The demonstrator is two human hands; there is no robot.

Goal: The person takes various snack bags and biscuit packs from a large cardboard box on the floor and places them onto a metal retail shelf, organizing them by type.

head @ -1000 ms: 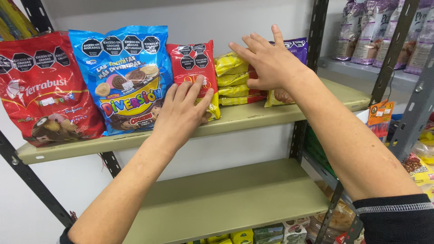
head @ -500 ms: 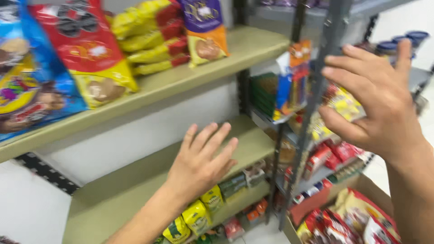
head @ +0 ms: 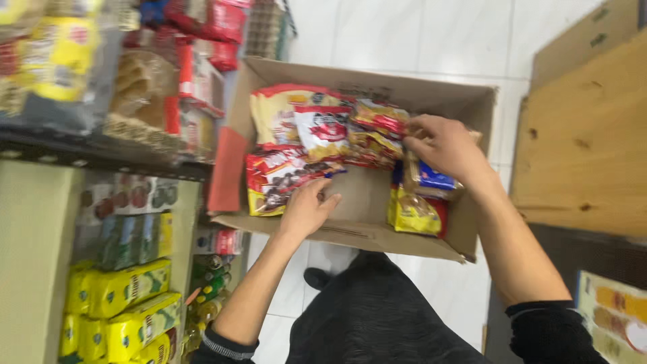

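Both hands in the cardboard box [head: 364, 232], centre frame. Left hand [head: 306, 209] loosely curled, fingertips on the red-and-yellow snack bag [head: 280, 178] lying flat just above-left, long axis left-right; left is nearer. Right hand [head: 441, 145] pinches the red packets [head: 377, 128], upper centre.

There is a single view, from a camera worn on the person's head. It looks steeply down, almost straight at the floor [head: 418, 40], over the person's own forearms. An open box [head: 350, 232] fills the middle of the frame, close below the camera, about at arm's reach. Shelves [head: 40, 222] run down the left edge, seen from above and blurred. A wooden board [head: 586, 148] takes the right edge.
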